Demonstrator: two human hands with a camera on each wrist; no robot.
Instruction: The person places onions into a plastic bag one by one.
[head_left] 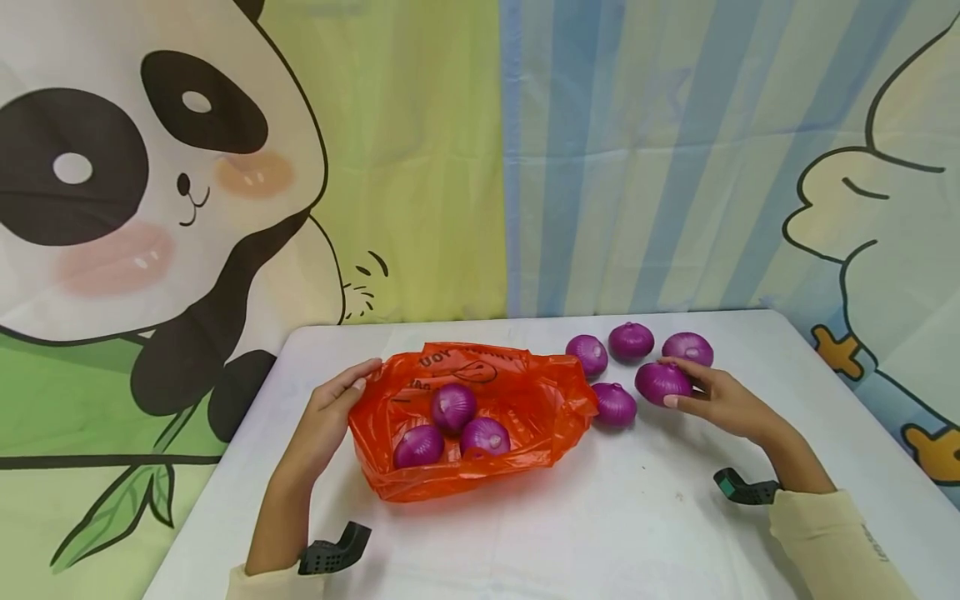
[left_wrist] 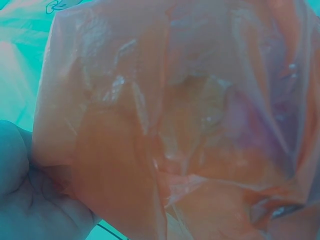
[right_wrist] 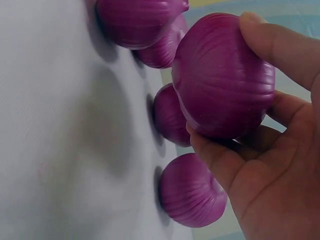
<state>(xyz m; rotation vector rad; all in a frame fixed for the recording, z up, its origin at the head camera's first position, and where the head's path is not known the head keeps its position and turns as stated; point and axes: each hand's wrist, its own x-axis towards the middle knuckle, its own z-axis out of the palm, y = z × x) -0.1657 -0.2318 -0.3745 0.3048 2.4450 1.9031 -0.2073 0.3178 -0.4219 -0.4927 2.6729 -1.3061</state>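
Observation:
An orange-red plastic bag lies spread on the table, its mouth wide toward me. Inside it sit three purple onions. My left hand holds the bag's left rim, with the fingertips and thumb at its upper left corner. In the left wrist view the bag's film covers most of the picture and part of the hand. My right hand grips another purple onion between thumb and fingers. That onion is lifted off the table, to the right of the bag.
Several more purple onions stand on the white-covered table, between the bag and its back right part. One onion is right at the bag's right edge. A printed curtain with a panda hangs behind the table.

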